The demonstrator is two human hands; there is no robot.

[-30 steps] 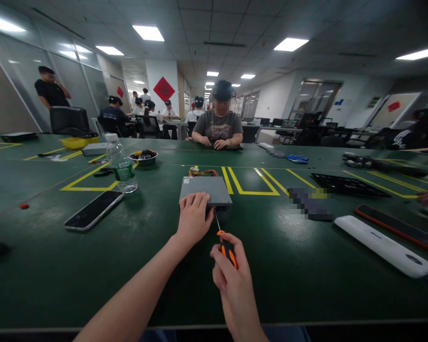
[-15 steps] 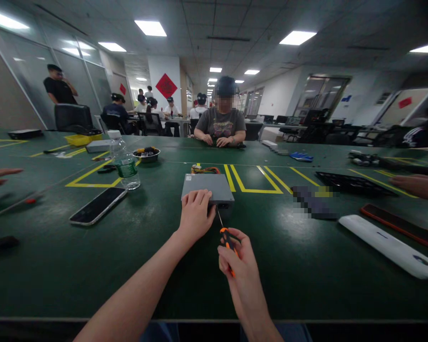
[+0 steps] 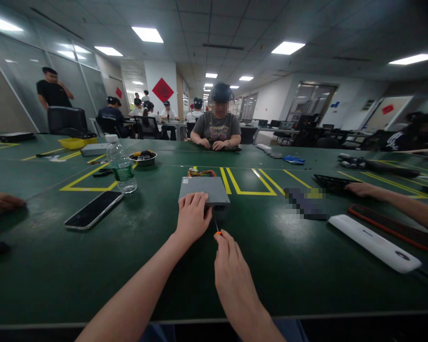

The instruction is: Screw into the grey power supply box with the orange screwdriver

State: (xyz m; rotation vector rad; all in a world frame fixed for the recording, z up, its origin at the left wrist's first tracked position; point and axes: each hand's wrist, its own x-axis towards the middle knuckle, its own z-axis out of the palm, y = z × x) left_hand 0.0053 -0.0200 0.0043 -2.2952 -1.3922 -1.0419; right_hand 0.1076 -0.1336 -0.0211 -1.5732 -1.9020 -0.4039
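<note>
A grey computer power supply [image 3: 214, 189] lies flat on the green table in front of me, its bundle of coloured wires [image 3: 205, 173] at the far side. My left hand [image 3: 193, 216] grips its near left part, fingers over the top and thumb against the near side. My right hand [image 3: 233, 270] is wrapped round a screwdriver [image 3: 218, 232]. Only a bit of the orange handle and the thin shaft show; the palm hides the rest. The shaft points up at the near side of the power supply; whether its tip sits in a screw, I cannot tell.
To the left are a phone [image 3: 93, 210], a water bottle [image 3: 123, 171] and a metal bowl [image 3: 143, 158] of small items. On the right lie a white elongated casing [image 3: 373, 242] and a dark orange-edged strip [image 3: 390, 225]. A co-worker's hand [image 3: 365, 189] touches a black panel [image 3: 333, 183].
My right hand has turned over round the screwdriver, its back now upward and covering most of the handle. My left hand stays on the power supply. The co-worker's hand at right has reached inward.
</note>
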